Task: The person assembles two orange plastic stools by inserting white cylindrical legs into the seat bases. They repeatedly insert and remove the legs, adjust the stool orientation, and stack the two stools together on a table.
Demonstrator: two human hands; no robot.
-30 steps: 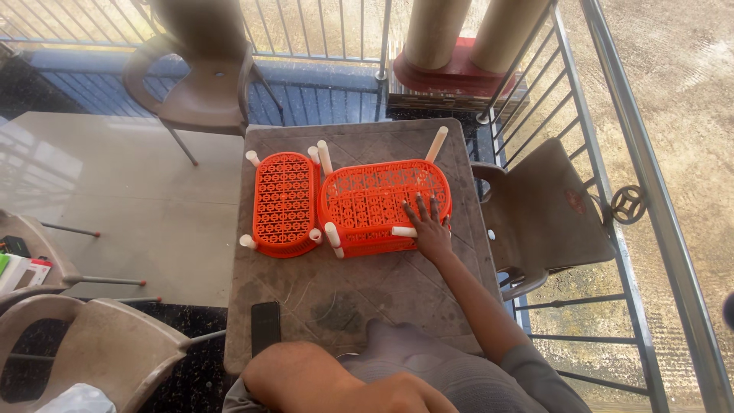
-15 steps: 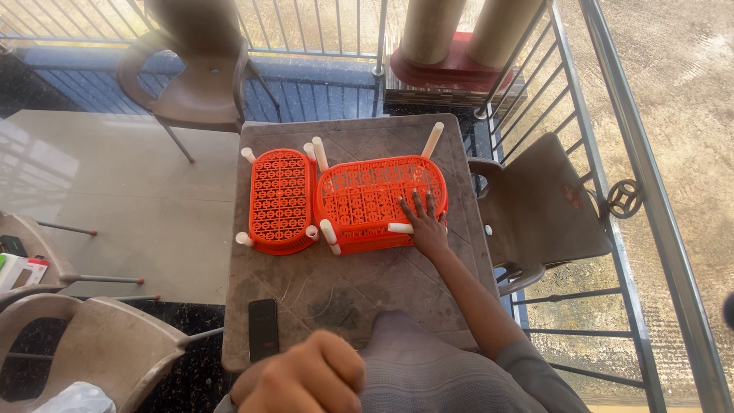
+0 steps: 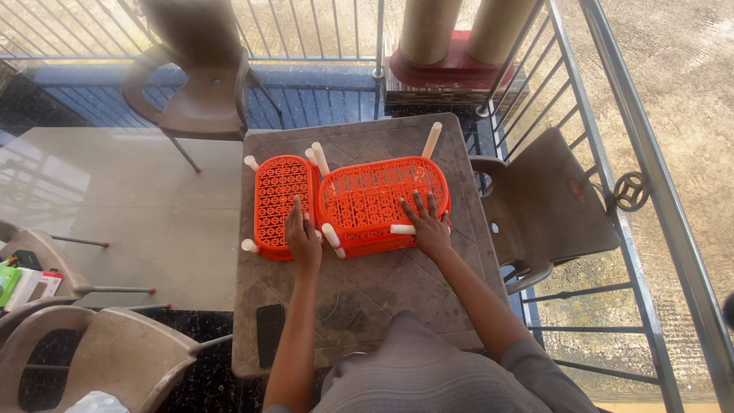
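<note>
two orange plastic lattice shelves lie on the square brown bench (image 3: pixel 359 306): the smaller orange shelf (image 3: pixel 279 200) to the left and the larger orange shelf (image 3: pixel 378 200) overlapping its right edge, both in the far half of the top. white pegs stick out around them; i count about seven, among them one white peg (image 3: pixel 432 140) leaning up past the far right corner and another white peg (image 3: pixel 402 229) lying at the larger shelf's near edge. the left hand (image 3: pixel 303 239) rests on the smaller shelf's near right corner, fingers together and laid flat, clamped on nothing. the right hand (image 3: pixel 428 226) presses flat on the larger shelf's near right part, fingers spread apart, touching that lying peg. one dark phone (image 3: pixel 270 333) lies near the bench's near left edge, well apart from the shelves. the near half of the bench is bare, stained wood. four plastic chairs stand about: one brown chair (image 3: pixel 200 92) beyond the far edge, one brown chair (image 3: pixel 544 203) tight between the bench's right edge and the metal railing (image 3: pixel 642 145), and two at the near left. to the left there is a broad stretch of pale floor (image 3: pixel 115 191).
</note>
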